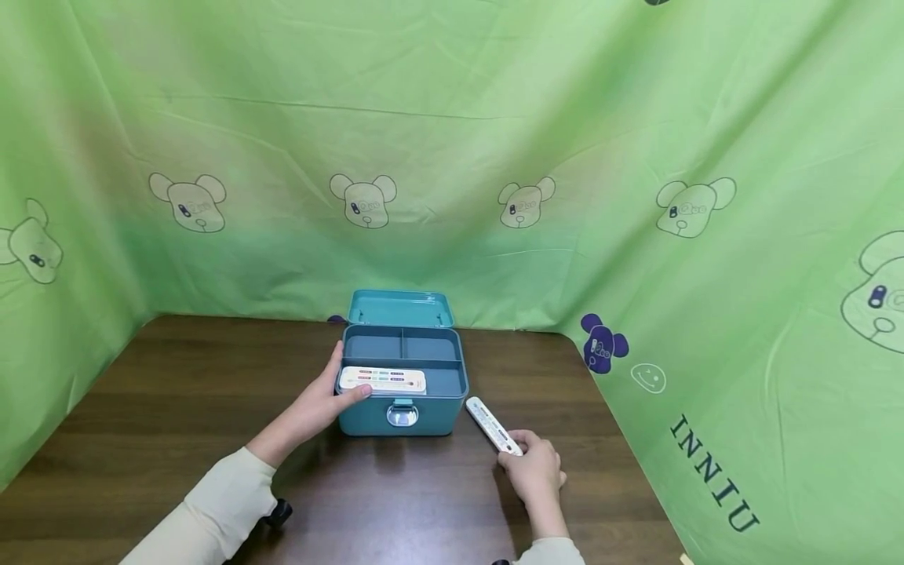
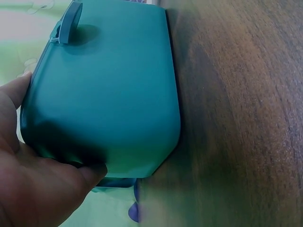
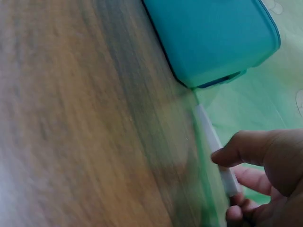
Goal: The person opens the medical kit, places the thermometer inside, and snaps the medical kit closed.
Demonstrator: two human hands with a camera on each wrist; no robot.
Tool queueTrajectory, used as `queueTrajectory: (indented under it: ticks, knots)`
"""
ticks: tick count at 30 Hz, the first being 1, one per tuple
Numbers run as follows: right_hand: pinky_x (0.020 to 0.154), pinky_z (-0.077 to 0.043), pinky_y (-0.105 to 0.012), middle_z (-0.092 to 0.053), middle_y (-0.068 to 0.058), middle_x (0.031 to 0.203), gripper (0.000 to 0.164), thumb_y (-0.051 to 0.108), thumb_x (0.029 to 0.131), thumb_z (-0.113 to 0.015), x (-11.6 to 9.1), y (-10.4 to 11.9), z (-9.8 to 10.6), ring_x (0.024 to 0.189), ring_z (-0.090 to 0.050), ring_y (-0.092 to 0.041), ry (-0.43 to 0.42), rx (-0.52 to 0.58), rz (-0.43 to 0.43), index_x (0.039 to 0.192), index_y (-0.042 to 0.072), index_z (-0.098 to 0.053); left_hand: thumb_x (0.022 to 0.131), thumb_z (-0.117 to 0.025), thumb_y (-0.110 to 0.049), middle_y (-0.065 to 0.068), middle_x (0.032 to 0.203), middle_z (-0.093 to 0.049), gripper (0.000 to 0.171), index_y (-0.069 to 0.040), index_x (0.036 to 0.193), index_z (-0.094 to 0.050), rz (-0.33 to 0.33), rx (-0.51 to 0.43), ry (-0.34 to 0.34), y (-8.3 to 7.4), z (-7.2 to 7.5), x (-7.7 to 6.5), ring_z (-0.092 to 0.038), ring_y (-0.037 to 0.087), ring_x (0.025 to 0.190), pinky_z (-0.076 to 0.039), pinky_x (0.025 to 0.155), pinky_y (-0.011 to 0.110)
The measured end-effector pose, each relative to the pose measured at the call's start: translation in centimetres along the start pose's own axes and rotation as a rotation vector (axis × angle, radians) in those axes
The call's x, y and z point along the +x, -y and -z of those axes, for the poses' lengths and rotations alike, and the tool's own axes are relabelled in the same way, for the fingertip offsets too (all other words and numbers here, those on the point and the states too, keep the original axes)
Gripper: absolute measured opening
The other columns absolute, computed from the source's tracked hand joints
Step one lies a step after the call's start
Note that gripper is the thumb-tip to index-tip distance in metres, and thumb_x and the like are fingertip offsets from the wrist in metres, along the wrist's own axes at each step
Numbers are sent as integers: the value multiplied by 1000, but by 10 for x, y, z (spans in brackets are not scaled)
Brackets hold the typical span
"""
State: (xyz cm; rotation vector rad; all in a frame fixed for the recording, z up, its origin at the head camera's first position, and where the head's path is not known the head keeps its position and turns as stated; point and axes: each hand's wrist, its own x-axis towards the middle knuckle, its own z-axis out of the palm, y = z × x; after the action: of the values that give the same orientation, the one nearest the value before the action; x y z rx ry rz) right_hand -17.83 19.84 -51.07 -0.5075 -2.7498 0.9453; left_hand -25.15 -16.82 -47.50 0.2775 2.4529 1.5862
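Note:
A teal storage box [image 1: 395,424] stands on the table with its lid [image 1: 401,308] raised at the back. My left hand [image 1: 318,404] holds the box by its left front corner, thumb over the front rim and fingers along the left side. Inside the divided upper tray [image 1: 445,380], a slim white case [image 1: 395,381] with coloured print lies in the front section. To the right of the box, my right hand [image 1: 534,467] pinches the near end of another slim white printed case [image 1: 487,420], its far end pointing toward the box's front right corner.
Under everything is a dark wooden table [image 1: 212,377]. A green cloth [image 1: 452,141] with bear-head drawings hangs behind the table and along both sides. At the back of the tray are two compartments [image 1: 374,345] split by a divider.

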Motion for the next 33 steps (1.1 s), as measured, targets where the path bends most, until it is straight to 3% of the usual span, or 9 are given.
queueTrajectory:
  ticks: [14, 18, 33]
  knots:
    - [93, -30, -60, -60, -19, 125, 45, 9, 78, -74, 17, 4, 22, 117, -48, -39, -100, 134, 83, 123, 11, -71, 93, -64, -64, 12, 173, 1, 115, -23, 164, 16, 0, 8, 2, -1, 1, -2, -9, 39, 158, -17, 121, 66]
    - [96, -28, -61, -59, -19, 123, 46, 6, 78, -74, 25, 9, 31, 117, -47, -38, -148, 173, 142, 123, 10, -71, 93, -64, -64, 11, 173, 2, 114, -22, 164, 14, 5, 10, -3, -3, 0, -3, -8, 38, 158, -16, 122, 65]
    - [95, -26, -52, -60, -12, 114, 43, 1, 79, -79, 41, 23, 45, 108, -47, -28, -153, 227, 410, 120, 13, -74, 90, -66, -66, 9, 173, -1, 117, -23, 165, 12, 26, -3, -20, -3, -2, -1, -10, 36, 158, -17, 122, 64]
